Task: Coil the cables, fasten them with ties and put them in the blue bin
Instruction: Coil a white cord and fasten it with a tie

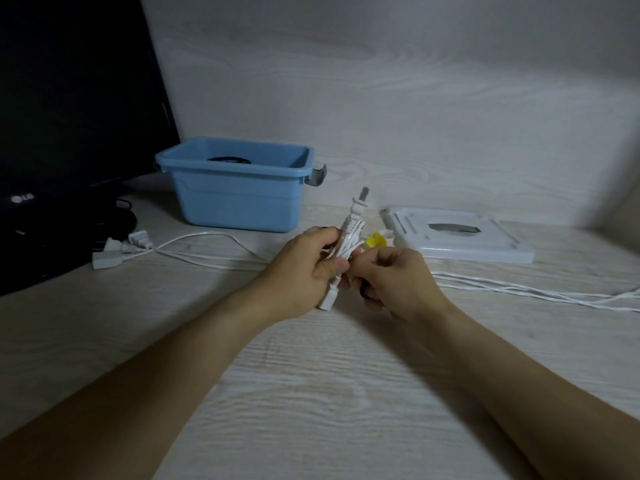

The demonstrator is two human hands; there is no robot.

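Two hands meet over table (311, 393): left hand (304, 271) grips white cable bundle (346, 237), plug up; right hand (391, 278) pinches something at bundle, item hidden. Loose cables (207, 244) lie beyond. Blue bin (239, 199) behind holds dark coil (227, 160), mostly hidden by rim.

White coiled cable (347, 239), plug up, held before the blue bin (235, 188) holding a black coil (228, 160).
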